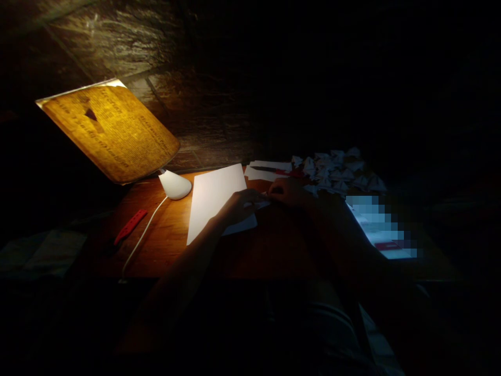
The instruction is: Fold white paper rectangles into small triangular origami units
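The scene is dark, lit by one small lamp. My left hand point(239, 204) and my right hand point(287, 191) meet over a small piece of white paper point(261, 202) on the wooden table point(168, 240), fingers curled and pinching it between them. A large white sheet point(215, 201) lies under and beside my left hand. Just behind my right hand lies a pile of several small folded white paper pieces point(336, 171).
A white lamp base point(175, 185) with its cable point(141, 237) stands at the left, under a tilted yellow-lit printed sheet point(111, 130). A red cutter point(129, 227) lies left of the cable. Flat white sheets point(266, 171) lie at the back. A glowing screen point(383, 230) sits at the right.
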Demonstrator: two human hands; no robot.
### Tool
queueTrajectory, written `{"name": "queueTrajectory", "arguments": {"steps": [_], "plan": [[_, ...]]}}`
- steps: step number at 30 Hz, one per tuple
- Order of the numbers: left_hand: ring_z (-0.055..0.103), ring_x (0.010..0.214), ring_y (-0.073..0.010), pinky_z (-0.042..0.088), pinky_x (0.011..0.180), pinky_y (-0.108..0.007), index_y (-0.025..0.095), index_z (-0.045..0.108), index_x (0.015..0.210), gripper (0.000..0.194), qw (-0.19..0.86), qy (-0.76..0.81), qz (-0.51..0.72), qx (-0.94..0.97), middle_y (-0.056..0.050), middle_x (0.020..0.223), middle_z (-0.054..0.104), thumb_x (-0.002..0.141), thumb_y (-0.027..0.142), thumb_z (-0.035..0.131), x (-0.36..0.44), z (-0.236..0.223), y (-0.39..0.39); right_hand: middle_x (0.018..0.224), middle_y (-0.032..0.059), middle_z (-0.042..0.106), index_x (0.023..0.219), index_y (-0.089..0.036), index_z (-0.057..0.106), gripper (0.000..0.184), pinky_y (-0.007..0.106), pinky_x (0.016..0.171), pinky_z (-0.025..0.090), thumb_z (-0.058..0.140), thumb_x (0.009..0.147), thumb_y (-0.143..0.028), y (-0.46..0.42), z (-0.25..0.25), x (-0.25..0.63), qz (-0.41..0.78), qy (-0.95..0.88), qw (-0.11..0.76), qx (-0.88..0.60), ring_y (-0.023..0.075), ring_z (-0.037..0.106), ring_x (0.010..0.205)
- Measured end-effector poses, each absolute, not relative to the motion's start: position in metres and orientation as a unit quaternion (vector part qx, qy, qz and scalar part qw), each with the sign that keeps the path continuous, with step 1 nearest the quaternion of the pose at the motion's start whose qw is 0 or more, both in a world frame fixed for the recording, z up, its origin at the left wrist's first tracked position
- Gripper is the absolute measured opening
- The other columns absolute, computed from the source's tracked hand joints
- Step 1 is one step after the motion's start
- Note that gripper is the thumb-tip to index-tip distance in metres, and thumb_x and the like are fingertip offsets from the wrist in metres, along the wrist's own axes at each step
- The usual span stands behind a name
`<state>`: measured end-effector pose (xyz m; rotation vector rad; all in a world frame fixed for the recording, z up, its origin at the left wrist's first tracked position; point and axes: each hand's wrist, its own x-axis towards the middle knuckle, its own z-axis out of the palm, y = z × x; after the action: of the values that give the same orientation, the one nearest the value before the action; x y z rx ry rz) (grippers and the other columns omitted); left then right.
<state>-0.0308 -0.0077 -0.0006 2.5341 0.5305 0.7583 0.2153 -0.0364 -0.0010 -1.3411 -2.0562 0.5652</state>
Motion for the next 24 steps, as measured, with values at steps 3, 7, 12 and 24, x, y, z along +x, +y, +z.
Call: {"name": "queueTrajectory", "arguments": {"steps": [3,7,12,24], "plan": [[0.077,0.11,-0.021,0.064,0.099,-0.039,0.02,0.079,0.11,0.021,0.213,0.198,0.269,0.918,-0.011,0.118,0.08,0.093,0.015,0.068,-0.03,-0.001,-0.008,0.095,0.0094,0.076,0.089,-0.015,0.079,0.01,0.031,0.08,0.045,0.071,0.089,-0.022,-0.035,-0.002,0.213,0.193,-0.782,0.304,-0.509,0.02,0.066,0.087],[0.076,0.109,-0.0209,0.064,0.098,-0.038,0.02,0.079,0.116,0.026,0.204,0.19,0.264,0.923,-0.011,0.119,0.079,0.093,0.015,0.067,-0.029,-0.003,-0.007,0.098,0.0085,0.074,0.09,-0.016,0.077,0.009,0.031,0.081,0.045,0.069,0.088,-0.019,-0.036,-0.003,0.21,0.185,-0.775,0.308,-0.52,0.0193,0.065,0.087],[0.075,0.108,-0.0207,0.063,0.098,-0.039,0.023,0.08,0.116,0.029,0.197,0.188,0.27,0.924,-0.009,0.118,0.078,0.09,0.014,0.068,-0.027,-0.01,-0.002,0.099,0.0081,0.072,0.09,-0.016,0.074,0.009,0.03,0.078,0.043,0.065,0.088,-0.015,-0.04,0.0,0.205,0.181,-0.763,0.294,-0.546,0.0186,0.063,0.086],[0.073,0.107,-0.0217,0.063,0.095,-0.04,0.024,0.081,0.106,0.018,0.189,0.206,0.266,0.923,-0.009,0.117,0.076,0.091,0.021,0.071,-0.026,-0.018,0.0,0.111,0.0103,0.072,0.098,-0.018,0.071,0.016,0.033,0.073,0.041,0.055,0.1,-0.021,-0.051,0.007,0.186,0.128,-0.733,0.268,-0.613,0.0214,0.063,0.089]]}}
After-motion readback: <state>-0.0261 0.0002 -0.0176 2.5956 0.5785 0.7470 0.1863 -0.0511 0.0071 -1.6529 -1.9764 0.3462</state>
